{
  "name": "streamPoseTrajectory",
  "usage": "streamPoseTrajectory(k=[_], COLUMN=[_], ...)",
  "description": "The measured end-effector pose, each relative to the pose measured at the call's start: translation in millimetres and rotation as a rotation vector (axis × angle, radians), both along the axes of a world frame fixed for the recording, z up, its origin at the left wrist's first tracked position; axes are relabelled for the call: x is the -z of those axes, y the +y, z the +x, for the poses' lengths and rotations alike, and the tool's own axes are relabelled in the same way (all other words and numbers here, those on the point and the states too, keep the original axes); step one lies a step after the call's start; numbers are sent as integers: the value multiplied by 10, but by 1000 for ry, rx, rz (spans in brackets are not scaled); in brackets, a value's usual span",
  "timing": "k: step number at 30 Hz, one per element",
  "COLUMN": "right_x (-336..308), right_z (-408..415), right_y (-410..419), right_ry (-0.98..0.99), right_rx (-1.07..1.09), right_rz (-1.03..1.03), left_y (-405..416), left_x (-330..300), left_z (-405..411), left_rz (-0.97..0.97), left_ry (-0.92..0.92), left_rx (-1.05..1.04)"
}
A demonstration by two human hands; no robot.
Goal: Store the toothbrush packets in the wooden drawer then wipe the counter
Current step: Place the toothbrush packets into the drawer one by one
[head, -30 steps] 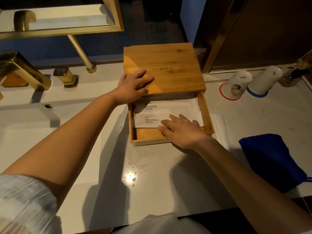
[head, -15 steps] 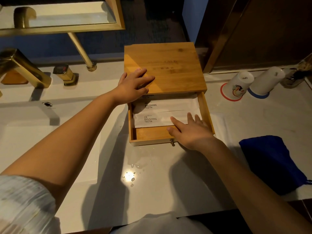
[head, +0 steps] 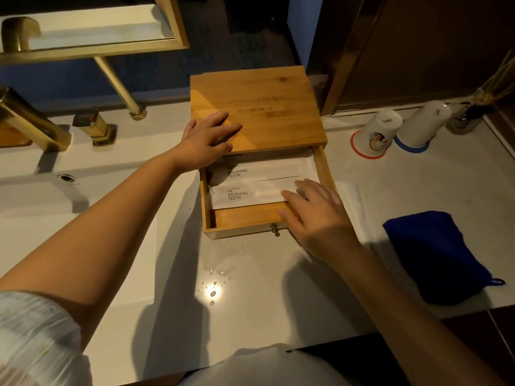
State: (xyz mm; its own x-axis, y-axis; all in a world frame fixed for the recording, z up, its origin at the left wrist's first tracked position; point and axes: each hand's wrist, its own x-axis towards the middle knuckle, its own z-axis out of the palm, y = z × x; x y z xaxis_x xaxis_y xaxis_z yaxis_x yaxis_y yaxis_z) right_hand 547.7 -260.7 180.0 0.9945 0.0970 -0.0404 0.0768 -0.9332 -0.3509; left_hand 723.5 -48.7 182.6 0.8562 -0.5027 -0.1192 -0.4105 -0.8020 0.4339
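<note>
Item: wooden drawer point(head: 245, 218), standing pulled out toward the near side of its box point(head: 259, 107), mid-worktop point(head: 250, 288).
Contents: toothbrush packets point(head: 250, 193) lying flat inside, overlapping.
Left hand point(head: 206, 140): fingers spread, pressing on the box top.
Right hand point(head: 315, 215): fingers straight and slightly apart, resting on the nearest packet and the drawer's front edge.
Step, judged: storing is finishing.
Next: sliding the drawer shut by its knob point(head: 275, 229), then taking the blue cloth point(head: 434, 254), lying near right, to the droplets point(head: 214, 274).

Left hand point(head: 204, 140) flat, fingers spread – right hand point(head: 315, 215) palm-down, fingers extended, both forearms outstretched
</note>
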Motion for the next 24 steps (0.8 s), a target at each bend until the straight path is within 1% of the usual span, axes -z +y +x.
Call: streamPoseTrajectory(k=[2, 3, 5, 7, 8, 10, 12, 14, 19, 21, 22, 24], right_x=[15, 43, 123, 254, 323, 454, 511, 537, 495, 432, 403, 329], right_z=[-177, -271, -437, -551, -582, -624, -648, -654, -672, -691, -691, -674], right_y=[-97, -168, -328, -533, -637, -796, -845, -832, -718, -700, -708, -734], right_ry=[-299, -367, -376, -327, -261, -54, 156, 265, 208, 206, 213, 281], right_rx=[47, 112, 287, 440, 471, 444, 420, 441, 434, 320, 264, 247], right_rz=[64, 87, 155, 182, 147, 23, -56, -96, -145, -196, -168, -10], left_y=[2, 6, 10, 8, 8, 7, 0, -10, -35, -36, -32, -21], left_x=[7, 11, 26, 35, 36, 32, 21, 8, -15, -13, -8, 4], left_z=[-5, -4, 2, 8, 11, 7, -5, -14, -35, -34, -29, -19], left_rz=[3, 4, 10, 22, 24, 22, 20, 23, 30, 28, 28, 30], left_ry=[-10, -11, -12, -17, -17, -14, -10, -10, -6, -3, -6, -10], left_rx=[4, 3, 1, 1, -2, -8, -3, -3, -14, -15, -12, -4])
